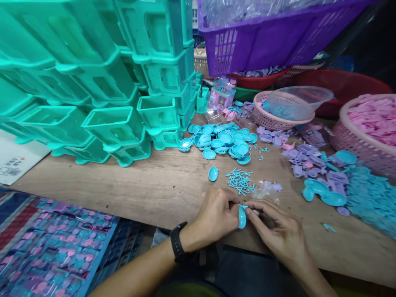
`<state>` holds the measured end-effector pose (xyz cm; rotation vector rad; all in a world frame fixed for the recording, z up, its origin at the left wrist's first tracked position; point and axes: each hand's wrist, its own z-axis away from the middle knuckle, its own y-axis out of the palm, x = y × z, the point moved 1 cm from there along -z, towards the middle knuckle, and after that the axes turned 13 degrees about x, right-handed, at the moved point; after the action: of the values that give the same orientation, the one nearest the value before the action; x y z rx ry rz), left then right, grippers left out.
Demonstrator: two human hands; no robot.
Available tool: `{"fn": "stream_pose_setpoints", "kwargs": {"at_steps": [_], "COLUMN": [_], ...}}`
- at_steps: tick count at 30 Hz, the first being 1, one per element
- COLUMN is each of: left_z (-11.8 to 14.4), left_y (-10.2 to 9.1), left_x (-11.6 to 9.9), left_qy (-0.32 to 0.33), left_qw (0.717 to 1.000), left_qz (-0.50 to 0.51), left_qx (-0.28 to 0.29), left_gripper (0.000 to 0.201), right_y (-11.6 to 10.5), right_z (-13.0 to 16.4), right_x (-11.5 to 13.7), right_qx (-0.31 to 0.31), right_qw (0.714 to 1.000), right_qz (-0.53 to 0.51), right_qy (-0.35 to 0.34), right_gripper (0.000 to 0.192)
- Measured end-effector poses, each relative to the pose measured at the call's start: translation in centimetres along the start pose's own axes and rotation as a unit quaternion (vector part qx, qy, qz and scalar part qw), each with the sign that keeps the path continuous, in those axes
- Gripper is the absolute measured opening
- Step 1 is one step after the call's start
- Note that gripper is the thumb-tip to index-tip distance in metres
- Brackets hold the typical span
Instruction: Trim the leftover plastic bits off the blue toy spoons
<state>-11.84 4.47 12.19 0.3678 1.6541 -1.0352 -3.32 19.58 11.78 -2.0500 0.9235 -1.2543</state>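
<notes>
Both hands meet at the near edge of the bench, just below the small scatter of blue pins. The left hand, with a black watch on its wrist, is curled nearly closed, its fingertips pinched on the upper edge of a small blue dish. The right hand comes in from the other side, its fingers half bent and closing on the same dish, with a tiny blue piece showing at the dish's top between the two sets of fingertips. Whether that piece is already seated in the dish cannot be told.

Beyond the pins lies one loose dish, and farther back the heap of blue dishes. To the left of the heap stand the stacked teal bins; to the right of the pins lie purple parts.

To do this fitting well, it seems best to keep the dish steady in the left hand, grip it by the rim rather than the bowl, and line the small piece up squarely before pressing. A light, even push should seat it; forcing it at an angle could bend or snap so thin a part, or send it off among the pins.
</notes>
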Motion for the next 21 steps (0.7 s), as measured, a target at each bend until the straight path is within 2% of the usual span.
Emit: {"fn": "stream_pose_setpoints", "kwargs": {"at_steps": [3,5,6,8,10,11,13,15,17,19,21], "left_z": [0.2,0.2,0.1,-0.3,-0.8,-1.2,-1.9,-2.5,-2.8,-2.8,-2.6], "left_y": [0.8,0.8,0.6,-0.6,-2.5,-3.5,-5.2,-6.2,-6.4,-6.0,-5.6], "left_x": [0.1,0.1,0.1,0.3,0.8,1.2,2.0,2.7,3.0,3.0,2.9], "left_qy": [0.018,0.027,0.034,0.050,0.051,0.040,0.001,-0.043,-0.073,-0.084,-0.090], "left_qw": [0.999,0.997,0.997,0.999,0.991,0.980,0.958,0.947,0.946,0.945,0.947], "left_qz": [0.036,0.064,0.062,0.007,-0.107,-0.168,-0.260,-0.301,-0.309,-0.311,-0.304], "left_qx": [-0.006,0.015,0.020,-0.004,-0.069,-0.098,-0.123,-0.100,-0.062,-0.047,-0.051], "left_gripper": [0.019,0.015,0.016,0.020,0.018,0.018,0.022,0.025,0.020,0.014,0.012], "right_y": [-0.5,-1.8,-2.9,-5.7,-9.0,-10.4,-12.1,-11.7,-9.2,-5.6,-2.2], "right_z": [0.0,-0.3,-0.5,-1.1,-1.5,-1.6,-1.6,-1.4,-1.1,-1.1,-1.3], "right_x": [-0.6,-1.8,-2.7,-4.9,-7.1,-8.0,-8.9,-8.6,-7.4,-5.9,-4.6], "right_qx": [0.037,0.068,0.062,-0.009,-0.124,-0.160,-0.182,-0.169,-0.149,-0.077,0.022], "right_qw": [0.999,0.996,0.994,0.984,0.943,0.916,0.883,0.894,0.932,0.972,0.988], "right_qz": [-0.017,-0.025,-0.017,0.032,0.102,0.134,0.181,0.207,0.183,0.114,0.064], "right_qy": [0.017,0.057,0.087,0.177,0.293,0.343,0.393,0.359,0.274,0.188,0.137], "right_gripper": [0.009,0.010,0.014,0.027,0.040,0.044,0.049,0.048,0.042,0.034,0.025]}}
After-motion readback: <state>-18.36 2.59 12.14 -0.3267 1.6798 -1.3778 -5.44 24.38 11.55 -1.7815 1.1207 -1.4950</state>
